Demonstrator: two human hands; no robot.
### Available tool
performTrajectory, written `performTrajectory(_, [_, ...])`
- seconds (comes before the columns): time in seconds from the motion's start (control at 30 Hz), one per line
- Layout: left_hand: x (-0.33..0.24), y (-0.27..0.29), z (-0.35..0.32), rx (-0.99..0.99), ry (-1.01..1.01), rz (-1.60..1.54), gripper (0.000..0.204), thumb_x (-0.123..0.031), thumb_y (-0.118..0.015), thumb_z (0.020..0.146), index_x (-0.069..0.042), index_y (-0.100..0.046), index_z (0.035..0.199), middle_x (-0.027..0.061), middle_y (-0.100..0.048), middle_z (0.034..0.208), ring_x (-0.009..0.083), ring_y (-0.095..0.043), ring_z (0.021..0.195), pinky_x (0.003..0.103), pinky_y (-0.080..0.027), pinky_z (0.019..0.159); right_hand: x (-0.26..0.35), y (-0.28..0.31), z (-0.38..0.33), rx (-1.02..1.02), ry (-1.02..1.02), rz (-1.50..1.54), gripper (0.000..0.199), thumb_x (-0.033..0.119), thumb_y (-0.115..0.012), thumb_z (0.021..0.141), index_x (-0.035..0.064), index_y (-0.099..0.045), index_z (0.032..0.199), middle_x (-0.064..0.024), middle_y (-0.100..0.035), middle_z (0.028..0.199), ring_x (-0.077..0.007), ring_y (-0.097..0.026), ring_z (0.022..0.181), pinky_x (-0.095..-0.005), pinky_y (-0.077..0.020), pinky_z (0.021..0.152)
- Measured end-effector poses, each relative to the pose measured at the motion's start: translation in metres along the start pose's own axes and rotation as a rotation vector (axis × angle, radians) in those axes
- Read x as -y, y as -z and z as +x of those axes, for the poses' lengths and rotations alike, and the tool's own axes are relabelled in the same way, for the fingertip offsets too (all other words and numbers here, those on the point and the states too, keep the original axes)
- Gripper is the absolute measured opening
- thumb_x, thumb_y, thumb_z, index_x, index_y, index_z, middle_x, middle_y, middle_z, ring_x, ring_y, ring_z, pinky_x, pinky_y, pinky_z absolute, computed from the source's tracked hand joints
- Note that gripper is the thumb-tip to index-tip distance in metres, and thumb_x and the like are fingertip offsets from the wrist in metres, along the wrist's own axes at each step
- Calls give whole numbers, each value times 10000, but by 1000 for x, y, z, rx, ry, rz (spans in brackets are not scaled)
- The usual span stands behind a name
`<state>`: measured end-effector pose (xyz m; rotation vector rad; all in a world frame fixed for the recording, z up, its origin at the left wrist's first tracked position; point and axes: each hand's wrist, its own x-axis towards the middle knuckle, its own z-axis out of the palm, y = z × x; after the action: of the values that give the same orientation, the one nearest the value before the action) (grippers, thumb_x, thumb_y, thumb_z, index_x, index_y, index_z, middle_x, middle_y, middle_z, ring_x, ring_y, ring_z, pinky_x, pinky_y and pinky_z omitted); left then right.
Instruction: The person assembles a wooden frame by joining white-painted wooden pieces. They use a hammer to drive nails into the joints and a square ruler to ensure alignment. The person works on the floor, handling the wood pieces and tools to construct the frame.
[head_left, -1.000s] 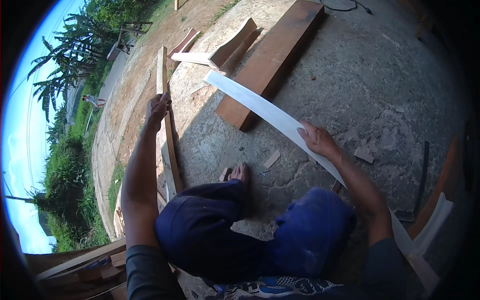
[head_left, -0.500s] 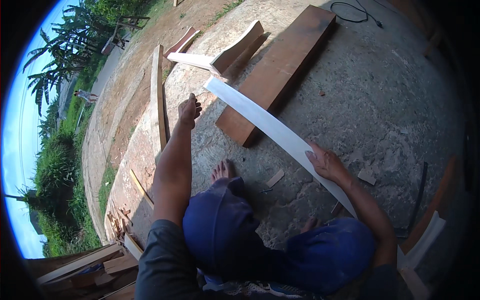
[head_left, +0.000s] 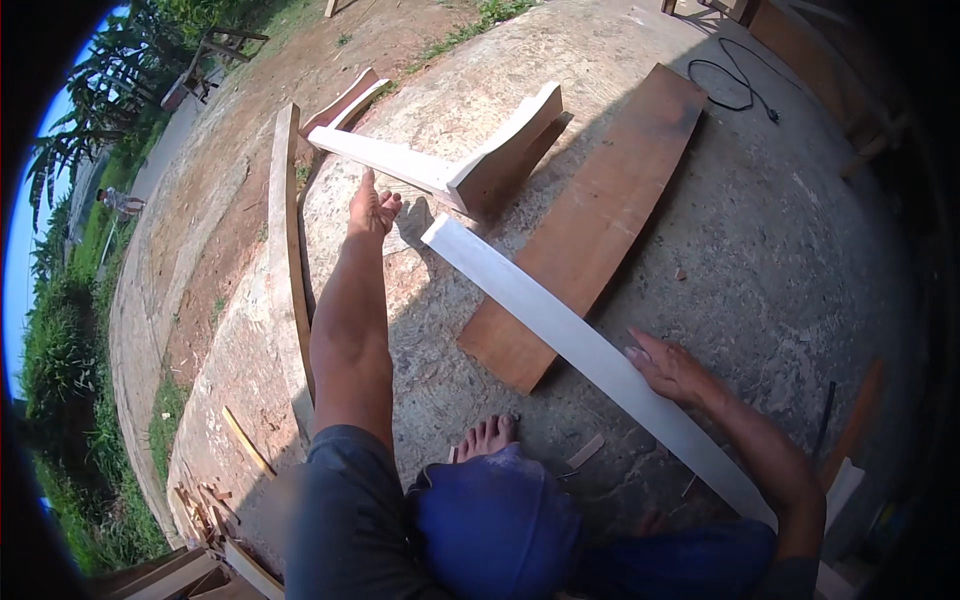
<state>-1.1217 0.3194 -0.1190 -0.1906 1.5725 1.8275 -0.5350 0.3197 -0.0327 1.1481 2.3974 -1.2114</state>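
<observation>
A long pale plank (head_left: 570, 335) slants from mid-scene down to my right thigh. My right hand (head_left: 678, 374) grips its right edge, the thumb over the pale face and the index finger stretched out beside it. My left hand (head_left: 374, 208) reaches forward with nothing in it, the fingers partly bent and apart. Just beyond its fingertips lies a pale wooden batten (head_left: 385, 160), joined or butted to a wavy-edged board (head_left: 510, 150) standing on edge. Whether the fingertips touch the batten, I cannot tell.
A wide brown board (head_left: 590, 230) lies on the concrete under the plank's line. A long beam (head_left: 284, 220) rests at left, offcuts (head_left: 205, 505) at lower left. A black cable (head_left: 740, 90) coils at upper right. A person (head_left: 120, 202) stands far off at left.
My left hand has reached toward the batten, and its fingers have loosened. My view has shifted, so the boards sit lower in it. The right hand stays on the plank.
</observation>
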Motion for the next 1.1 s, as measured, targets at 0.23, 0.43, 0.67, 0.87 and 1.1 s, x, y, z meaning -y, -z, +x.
performTrajectory(0.23, [19,-35,77,165,150,-285,557,-454,-781,877,-69,-574,1223,113,-703,1067,296,-695,956,420,-587,822,31,-28,24,-62,-9,67,534,376,-441,1054,-43,-499,1380,-313,-615,1246,-477,-594,1159,-496,-481,987])
performTrajectory(0.43, [21,-54,102,162,110,-286,436,-358,-740,916,-51,-577,1178,149,-704,1030,358,-699,937,607,-553,909,45,-50,46,-171,-130,134,397,397,-458,1041,85,-595,1244,-264,-685,959,-481,-663,920,-533,-524,779])
performTrajectory(0.67, [-2,-85,74,234,-14,-331,280,-171,-592,992,33,-554,1180,171,-677,1050,327,-698,933,510,-605,841,42,-50,47,-135,-151,142,403,398,-463,1040,89,-599,1261,-265,-689,998,-474,-665,954,-523,-531,821])
performTrajectory(0.87, [-34,-128,-14,377,-171,-474,364,-145,-571,1009,28,-471,1313,191,-652,1120,323,-659,1016,493,-565,906,46,-36,52,-59,-194,342,815,481,-482,1024,-24,-168,1582,-352,-481,1439,-425,-536,1317,-449,-435,1083])
performTrajectory(1.1, [-116,-103,-87,563,-492,-326,493,-183,-595,1005,75,-375,1363,268,-621,1194,325,-686,920,431,-589,834,61,-44,70,-130,-163,274,770,445,-491,1022,-46,-230,1554,-322,-592,1322,-436,-613,1209,-462,-476,1023])
